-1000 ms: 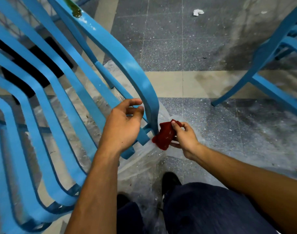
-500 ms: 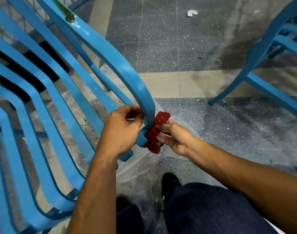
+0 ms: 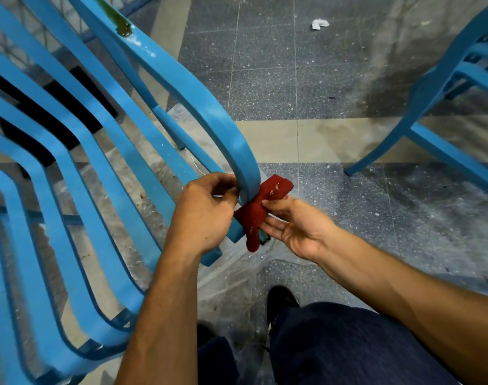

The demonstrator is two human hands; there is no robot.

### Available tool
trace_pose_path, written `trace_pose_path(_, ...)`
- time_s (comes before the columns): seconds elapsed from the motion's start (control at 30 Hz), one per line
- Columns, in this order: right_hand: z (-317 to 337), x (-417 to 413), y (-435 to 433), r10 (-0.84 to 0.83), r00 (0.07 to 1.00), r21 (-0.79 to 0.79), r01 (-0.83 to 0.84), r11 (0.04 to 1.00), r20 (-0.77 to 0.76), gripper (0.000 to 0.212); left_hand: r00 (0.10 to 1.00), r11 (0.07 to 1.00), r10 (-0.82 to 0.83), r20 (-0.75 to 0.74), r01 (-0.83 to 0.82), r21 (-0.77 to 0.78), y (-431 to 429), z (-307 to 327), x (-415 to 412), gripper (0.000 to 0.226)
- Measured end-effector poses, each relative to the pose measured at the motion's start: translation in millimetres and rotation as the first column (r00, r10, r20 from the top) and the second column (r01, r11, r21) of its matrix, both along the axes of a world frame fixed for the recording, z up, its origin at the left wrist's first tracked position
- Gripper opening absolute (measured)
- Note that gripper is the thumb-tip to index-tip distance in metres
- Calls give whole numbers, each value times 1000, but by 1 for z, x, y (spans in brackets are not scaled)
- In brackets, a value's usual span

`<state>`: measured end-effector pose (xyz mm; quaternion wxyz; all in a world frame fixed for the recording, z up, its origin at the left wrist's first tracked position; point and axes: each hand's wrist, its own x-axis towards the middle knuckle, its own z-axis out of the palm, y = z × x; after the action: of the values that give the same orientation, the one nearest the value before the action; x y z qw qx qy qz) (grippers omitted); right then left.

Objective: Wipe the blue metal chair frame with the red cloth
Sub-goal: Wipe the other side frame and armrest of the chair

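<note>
Closest to us are our own knees in dark trousers [image 3: 348, 345] and one black shoe [image 3: 280, 300] on the floor. Then our two hands: the left hand [image 3: 202, 215] is curled, fingers pinched together against the inner side of the curved rail, and the right hand [image 3: 295, 225] has its fingers clamped on the one red cloth [image 3: 258, 209]. That cloth is pressed against the outer side of the blue metal chair frame [image 3: 209, 115], right at the bottom of the bend, with one end hanging down. Clear plastic sheet [image 3: 231, 268] lies under the frame. Two blue chairs total, the second chair [image 3: 437, 87] well apart on the right. Floor [image 3: 334, 79] is grey speckled tile with a beige strip, dusty, with one crumpled white scrap [image 3: 319, 23] far off
</note>
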<state>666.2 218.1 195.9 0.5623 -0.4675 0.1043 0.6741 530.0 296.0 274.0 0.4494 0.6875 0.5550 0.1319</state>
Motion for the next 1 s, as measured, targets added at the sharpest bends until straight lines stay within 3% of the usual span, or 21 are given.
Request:
trace_pose_path(0.1, -9, -4, 6, -14, 1000, -79, 16, 997, 26, 22, 1000, 1000, 2, -2, -2, -4, -1, 1, 0, 18)
trace_pose_path(0.3, -2, -3, 0, -41, 996, 50, 38, 998, 74, 38, 1000, 1000, 6, -13, -6, 1, -2, 2, 1, 18)
trace_pose_path(0.43, -26, -11, 12, -73, 990, -94, 84, 992, 123, 45, 1000, 1000, 19, -8, -19, -3, -4, 2, 1, 20)
trace_pose_path(0.67, -78, -18, 20, -78, 968, -247, 139, 959, 240, 24, 999, 999, 32, -4, -32, -6, -5, 3, 3, 22)
trace_pose_path(1.0, -131, -29, 24, 1, 942, -323, 114, 940, 334, 47, 999, 1000, 28, 35, -28, -12, -7, 3, 5, 23)
